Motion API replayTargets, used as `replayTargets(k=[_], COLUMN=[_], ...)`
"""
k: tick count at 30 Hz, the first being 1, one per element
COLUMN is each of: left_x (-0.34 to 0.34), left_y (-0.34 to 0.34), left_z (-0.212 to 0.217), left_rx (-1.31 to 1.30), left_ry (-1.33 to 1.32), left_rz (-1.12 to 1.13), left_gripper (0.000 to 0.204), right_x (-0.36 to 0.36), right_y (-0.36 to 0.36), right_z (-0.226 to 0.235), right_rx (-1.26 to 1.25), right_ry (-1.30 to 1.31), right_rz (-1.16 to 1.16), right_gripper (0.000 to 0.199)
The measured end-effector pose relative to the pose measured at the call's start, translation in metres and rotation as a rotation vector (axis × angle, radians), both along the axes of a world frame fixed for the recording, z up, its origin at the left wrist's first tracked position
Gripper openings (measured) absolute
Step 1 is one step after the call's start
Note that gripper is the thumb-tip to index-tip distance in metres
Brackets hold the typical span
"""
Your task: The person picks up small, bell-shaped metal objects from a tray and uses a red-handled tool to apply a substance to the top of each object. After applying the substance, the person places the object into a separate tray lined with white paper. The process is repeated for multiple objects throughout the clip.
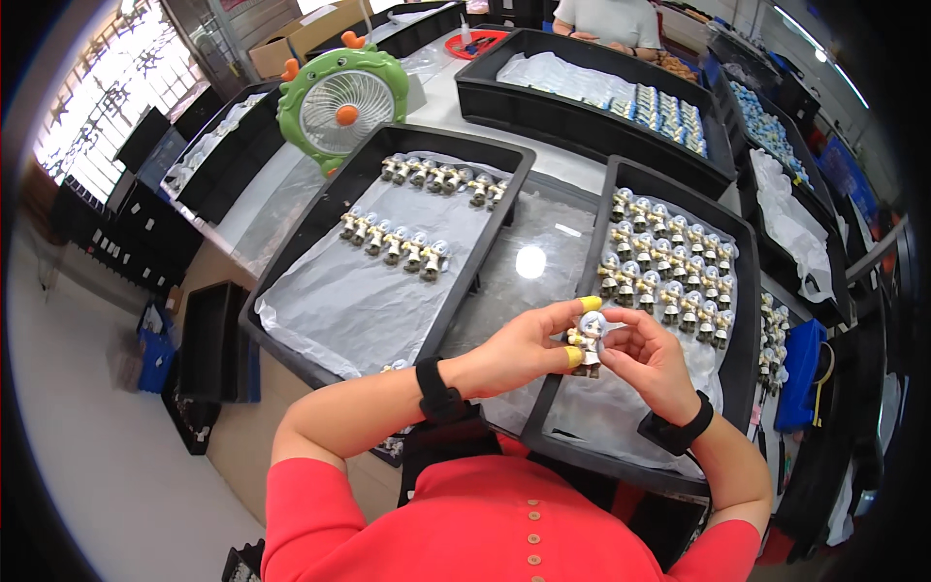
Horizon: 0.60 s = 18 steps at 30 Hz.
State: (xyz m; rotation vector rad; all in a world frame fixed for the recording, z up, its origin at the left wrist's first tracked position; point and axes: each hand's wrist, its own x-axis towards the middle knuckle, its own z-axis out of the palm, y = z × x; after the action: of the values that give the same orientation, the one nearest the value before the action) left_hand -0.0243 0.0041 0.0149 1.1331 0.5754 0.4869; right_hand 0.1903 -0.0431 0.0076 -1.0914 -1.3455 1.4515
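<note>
Between my two hands, over the near left edge of the right tray, is a small figurine (pixel 590 341) with pale hair and white-and-gold clothes, held upright. My left hand (pixel 533 344) pinches its left side, with yellow covers on the thumb and a finger. My right hand (pixel 645 354) grips its other side with thumb and fingertips. The right black tray (pixel 747 291) holds several rows of like figurines (pixel 669 252) on a white liner. In the left black tray (pixel 388 139), two rows of figurines (pixel 393 242) lie on a similar liner, with another partly hidden at its near edge.
A green fan (pixel 344 102) stands behind the left tray. Farther back, a large black tray (pixel 582 109) holds blue-and-white pieces; a person (pixel 611 24) is beyond it. More trays line the right side, near a blue bin (pixel 801 373). Empty black crates (pixel 211 339) sit low at left.
</note>
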Motion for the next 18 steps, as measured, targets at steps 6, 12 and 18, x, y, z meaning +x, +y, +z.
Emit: replayTargets(k=[6,12,18], left_x=[-0.001,-0.001,0.010], left_y=[0.000,0.001,-0.004], left_z=[0.000,-0.002,0.001], left_rx=[-0.031,-0.103,-0.049], left_ry=[0.021,0.037,0.003], left_rz=[-0.019,0.014,0.050], left_gripper=[0.060,0.061,0.057], right_x=[-0.002,-0.002,-0.002], right_y=[0.000,0.003,0.004], right_z=[-0.004,-0.009,-0.025], right_rx=[-0.003,0.081,0.269], right_ry=[-0.051,-0.090,-0.073], right_rz=[0.043,0.079,-0.017], right_gripper=[0.037,0.038,0.037])
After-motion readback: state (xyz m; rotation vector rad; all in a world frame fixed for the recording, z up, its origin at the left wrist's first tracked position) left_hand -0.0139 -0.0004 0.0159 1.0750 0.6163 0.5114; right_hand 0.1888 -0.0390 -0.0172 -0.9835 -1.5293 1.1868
